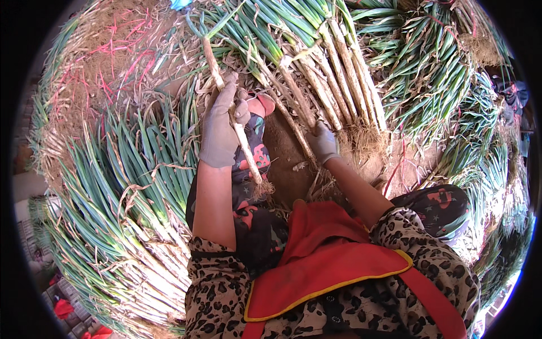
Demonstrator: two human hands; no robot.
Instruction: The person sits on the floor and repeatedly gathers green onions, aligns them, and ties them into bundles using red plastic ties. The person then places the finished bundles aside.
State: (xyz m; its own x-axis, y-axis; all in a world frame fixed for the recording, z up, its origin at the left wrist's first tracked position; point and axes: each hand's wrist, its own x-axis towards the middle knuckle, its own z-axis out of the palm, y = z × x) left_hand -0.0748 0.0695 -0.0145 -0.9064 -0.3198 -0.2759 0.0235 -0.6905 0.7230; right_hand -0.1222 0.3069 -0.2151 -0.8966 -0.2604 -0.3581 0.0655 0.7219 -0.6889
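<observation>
In a grey work glove, my left hand [221, 125] grips one Welsh onion [247, 154] around its shank. Its roots hang down toward my lap, and its short green top points away from me. My right hand [324, 143], also gloved, closes around the lower end of another Welsh onion [294, 87]; the glove hides that onion's root end. Beyond it, a row of Welsh onions [334, 76] lies on the soil, roots toward me and leaves away. A single thin onion [292, 123] lies just left of my right hand.
On my left is a large heap of Welsh onions [139, 254]. More leafy bundles [432, 72] lie to the right. Pink ties [112, 55] are scattered over roots at far left. Bare soil [283, 148] and dry husks show between my legs, below a red apron [334, 262].
</observation>
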